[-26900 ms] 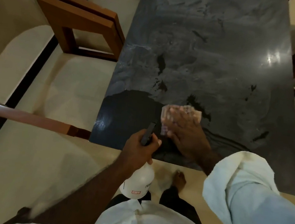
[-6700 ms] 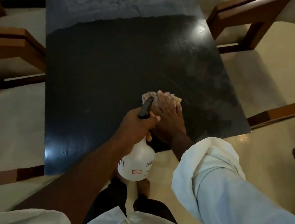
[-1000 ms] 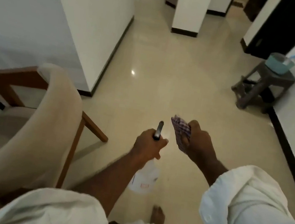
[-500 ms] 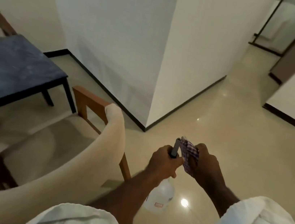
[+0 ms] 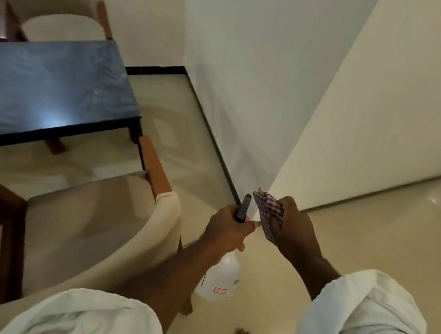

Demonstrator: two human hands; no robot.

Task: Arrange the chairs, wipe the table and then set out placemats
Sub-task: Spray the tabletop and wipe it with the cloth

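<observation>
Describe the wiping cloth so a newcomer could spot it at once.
Start at the white wall corner, right of the dark table. Just below it, over the floor, the right hand grips the cloth. It is the only checked, purple-and-white thing; the left hand beside it holds a plain white spray bottle.

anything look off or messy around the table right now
Nothing looks spilled, broken or tipped over. The one oddity is the table: pale streaky smears run across its dark top, which look like wiping residue.
</observation>
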